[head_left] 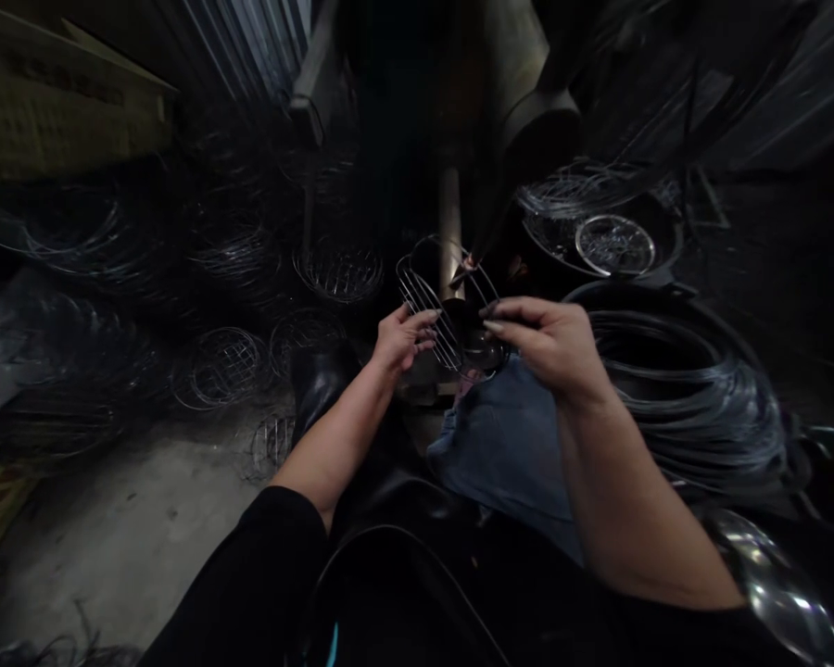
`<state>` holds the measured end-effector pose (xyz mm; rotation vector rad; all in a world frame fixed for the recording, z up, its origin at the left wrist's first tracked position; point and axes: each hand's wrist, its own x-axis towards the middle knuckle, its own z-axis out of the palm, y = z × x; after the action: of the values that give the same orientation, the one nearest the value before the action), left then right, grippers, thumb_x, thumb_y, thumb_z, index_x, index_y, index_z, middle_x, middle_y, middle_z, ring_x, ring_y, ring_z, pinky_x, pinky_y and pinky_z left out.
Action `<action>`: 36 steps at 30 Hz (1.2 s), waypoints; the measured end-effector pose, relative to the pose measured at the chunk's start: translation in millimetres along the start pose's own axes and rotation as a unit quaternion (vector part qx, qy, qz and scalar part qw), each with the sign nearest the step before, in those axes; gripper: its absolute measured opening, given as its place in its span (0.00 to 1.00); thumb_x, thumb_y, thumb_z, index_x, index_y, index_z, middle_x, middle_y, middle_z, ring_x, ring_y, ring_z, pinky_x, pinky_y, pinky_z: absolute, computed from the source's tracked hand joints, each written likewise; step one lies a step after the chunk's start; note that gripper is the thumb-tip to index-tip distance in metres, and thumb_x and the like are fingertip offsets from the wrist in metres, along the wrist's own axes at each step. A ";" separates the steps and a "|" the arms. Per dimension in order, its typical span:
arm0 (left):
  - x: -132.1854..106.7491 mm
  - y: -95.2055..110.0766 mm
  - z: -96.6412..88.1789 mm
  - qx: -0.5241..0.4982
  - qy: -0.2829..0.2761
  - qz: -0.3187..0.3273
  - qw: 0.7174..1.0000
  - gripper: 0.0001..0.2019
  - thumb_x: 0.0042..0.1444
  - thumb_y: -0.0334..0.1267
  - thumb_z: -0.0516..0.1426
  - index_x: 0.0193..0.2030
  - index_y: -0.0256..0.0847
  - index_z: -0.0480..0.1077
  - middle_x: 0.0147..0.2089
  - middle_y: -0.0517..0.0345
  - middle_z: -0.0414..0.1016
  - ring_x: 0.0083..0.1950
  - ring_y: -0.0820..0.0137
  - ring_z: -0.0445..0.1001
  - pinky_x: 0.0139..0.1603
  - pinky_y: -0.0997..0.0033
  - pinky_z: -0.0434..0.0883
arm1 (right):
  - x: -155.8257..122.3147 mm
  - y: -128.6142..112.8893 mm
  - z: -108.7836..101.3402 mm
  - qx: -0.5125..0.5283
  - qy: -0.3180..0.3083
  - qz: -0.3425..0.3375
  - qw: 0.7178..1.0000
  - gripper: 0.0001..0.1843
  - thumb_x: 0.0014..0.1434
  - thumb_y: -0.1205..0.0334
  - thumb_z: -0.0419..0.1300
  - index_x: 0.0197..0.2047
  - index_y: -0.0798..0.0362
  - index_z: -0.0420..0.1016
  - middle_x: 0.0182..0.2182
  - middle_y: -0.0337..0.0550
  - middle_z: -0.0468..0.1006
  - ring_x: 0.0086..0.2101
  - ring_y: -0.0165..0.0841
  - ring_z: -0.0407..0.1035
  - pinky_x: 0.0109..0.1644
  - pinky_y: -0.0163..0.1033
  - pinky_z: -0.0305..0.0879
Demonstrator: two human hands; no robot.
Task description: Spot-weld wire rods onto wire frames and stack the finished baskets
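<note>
A round wire rack with parallel bars is held at the centre, around a copper-coloured rod. My left hand grips its left side, the thumb and fingers closed on the bars. At the right side, the fingertips of my right hand are pinched together at the rim; whether a separate short wire is between them I cannot tell. A pointed metal tip comes down beside the rod, inside the rack's outline. The rack's lower part is dim against the dark background.
Round wire racks lie in piles on the left. To the right are a large coil of wire and a dark basin holding a shiny ring-shaped piece. Blue cloth covers my right leg. A yellow crate stands upper left.
</note>
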<state>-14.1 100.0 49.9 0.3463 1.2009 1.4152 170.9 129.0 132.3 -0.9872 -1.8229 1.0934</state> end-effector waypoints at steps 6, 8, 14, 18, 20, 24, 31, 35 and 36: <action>4.9 -4.5 0.0 -0.025 -0.014 0.029 0.999 0.37 0.31 0.37 0.70 0.52 0.36 0.67 0.30 0.62 0.74 0.29 0.73 0.72 0.36 0.67 0.68 | -14.3 18.6 4.4 -0.014 0.046 -0.063 0.997 0.03 0.52 0.64 0.63 0.31 0.52 0.79 0.35 0.43 0.81 0.37 0.36 0.75 0.43 0.42 0.72; 8.1 -5.3 2.0 -0.035 -0.020 0.029 0.999 0.37 0.32 0.37 0.70 0.53 0.36 0.66 0.31 0.61 0.74 0.29 0.73 0.73 0.37 0.66 0.68 | -14.3 19.0 4.7 -0.013 0.054 -0.066 0.996 0.03 0.53 0.65 0.63 0.31 0.52 0.79 0.35 0.43 0.81 0.38 0.36 0.75 0.44 0.43 0.71; 14.7 -6.1 7.7 -0.049 -0.029 0.019 0.998 0.31 0.31 0.39 0.71 0.46 0.37 0.68 0.33 0.59 0.75 0.30 0.72 0.73 0.37 0.65 0.69 | -8.9 13.6 5.4 -0.025 0.086 -0.058 0.994 0.04 0.55 0.66 0.61 0.32 0.52 0.78 0.37 0.44 0.80 0.37 0.36 0.75 0.43 0.44 0.71; 14.2 -6.1 7.1 -0.052 -0.024 0.016 0.998 0.30 0.30 0.39 0.71 0.43 0.37 0.69 0.32 0.60 0.74 0.29 0.71 0.73 0.37 0.64 0.69 | -8.1 13.4 7.3 -0.031 0.106 -0.047 0.993 0.05 0.56 0.65 0.60 0.33 0.53 0.78 0.36 0.44 0.80 0.35 0.36 0.75 0.42 0.44 0.71; 13.7 -6.0 6.1 -0.050 -0.018 0.014 0.998 0.29 0.30 0.39 0.71 0.43 0.37 0.69 0.32 0.59 0.74 0.29 0.71 0.73 0.37 0.63 0.69 | -7.8 13.0 8.3 -0.036 0.102 -0.055 0.993 0.04 0.56 0.65 0.60 0.32 0.52 0.78 0.36 0.44 0.80 0.36 0.37 0.74 0.43 0.45 0.71; 14.8 -6.3 4.7 -0.049 -0.021 0.019 0.998 0.27 0.31 0.39 0.70 0.41 0.38 0.69 0.33 0.59 0.74 0.30 0.72 0.73 0.39 0.63 0.69 | -6.9 11.4 10.1 -0.054 0.091 -0.081 0.991 0.04 0.54 0.66 0.61 0.31 0.52 0.78 0.37 0.45 0.80 0.39 0.38 0.75 0.45 0.46 0.71; 20.0 -7.2 8.5 -0.055 -0.020 0.004 0.998 0.23 0.31 0.38 0.69 0.37 0.38 0.70 0.33 0.59 0.74 0.29 0.70 0.73 0.35 0.64 0.69 | 0.2 6.9 11.6 -0.070 0.108 -0.074 0.989 0.05 0.54 0.64 0.60 0.29 0.53 0.77 0.35 0.45 0.80 0.34 0.37 0.75 0.40 0.44 0.72; 18.7 -10.9 10.5 -0.061 -0.017 -0.007 0.998 0.21 0.33 0.38 0.69 0.36 0.37 0.70 0.32 0.58 0.74 0.28 0.71 0.73 0.33 0.67 0.69 | 2.4 3.0 11.4 -0.071 0.108 -0.058 0.990 0.05 0.54 0.63 0.61 0.30 0.53 0.77 0.34 0.45 0.80 0.34 0.38 0.75 0.41 0.46 0.72; 17.4 -12.7 10.6 -0.060 -0.017 -0.009 0.998 0.20 0.34 0.38 0.69 0.36 0.37 0.71 0.32 0.57 0.74 0.28 0.71 0.73 0.33 0.67 0.69 | 0.9 2.8 10.0 -0.066 0.104 -0.053 0.991 0.05 0.54 0.62 0.61 0.30 0.53 0.77 0.35 0.45 0.80 0.35 0.38 0.75 0.43 0.46 0.72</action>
<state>-3.4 117.1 36.9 0.2738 1.0839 1.4531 162.2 127.5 126.7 -1.0274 -1.7715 0.7838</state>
